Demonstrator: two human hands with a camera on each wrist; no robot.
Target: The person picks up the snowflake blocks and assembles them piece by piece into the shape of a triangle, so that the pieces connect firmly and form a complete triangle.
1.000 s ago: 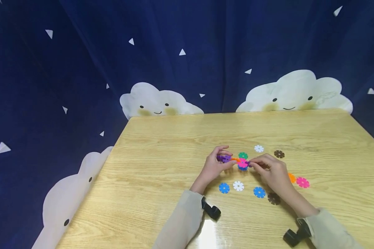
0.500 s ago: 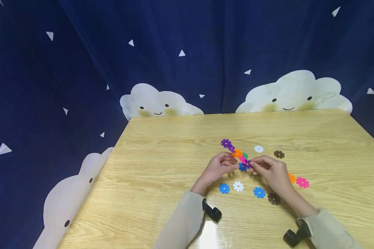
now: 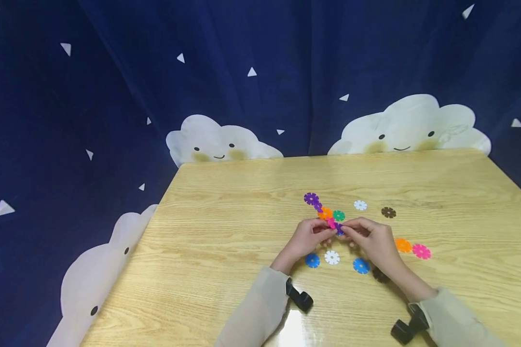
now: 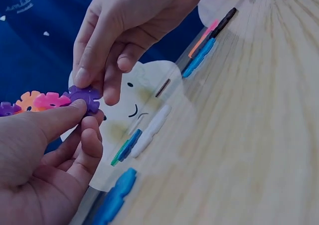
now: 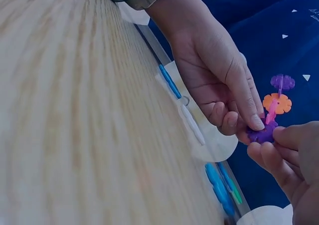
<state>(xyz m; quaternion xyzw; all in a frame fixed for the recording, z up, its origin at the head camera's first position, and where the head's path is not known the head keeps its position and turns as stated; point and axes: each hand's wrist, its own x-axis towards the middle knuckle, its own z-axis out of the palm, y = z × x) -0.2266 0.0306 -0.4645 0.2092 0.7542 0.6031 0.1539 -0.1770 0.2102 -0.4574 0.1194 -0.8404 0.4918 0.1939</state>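
Note:
A chain of interlocking snowflake discs runs between the hands, with a purple disc (image 3: 311, 198) at its far end, an orange disc (image 3: 325, 213) and a pink disc (image 3: 331, 222) along it. At the near end is another purple disc (image 4: 82, 98). My left hand (image 3: 307, 238) pinches around the joint of the pink and near purple discs, thumb on the purple one. From the other side my right hand (image 3: 373, 243) pinches that same purple disc (image 5: 263, 133) between thumb and fingers. The fingers hide part of it.
Loose discs lie about the wooden table (image 3: 199, 260): green (image 3: 338, 215), white (image 3: 360, 205), brown (image 3: 388, 212), orange (image 3: 403, 245), pink (image 3: 421, 251), blue (image 3: 361, 266), white (image 3: 332, 257) and blue (image 3: 312, 260). A dark blue curtain (image 3: 243, 29) hangs behind.
The chain has swung from lying sideways under the left hand to pointing away and left. The left hand let the far part go and now grips nearer the right hand's purple disc.

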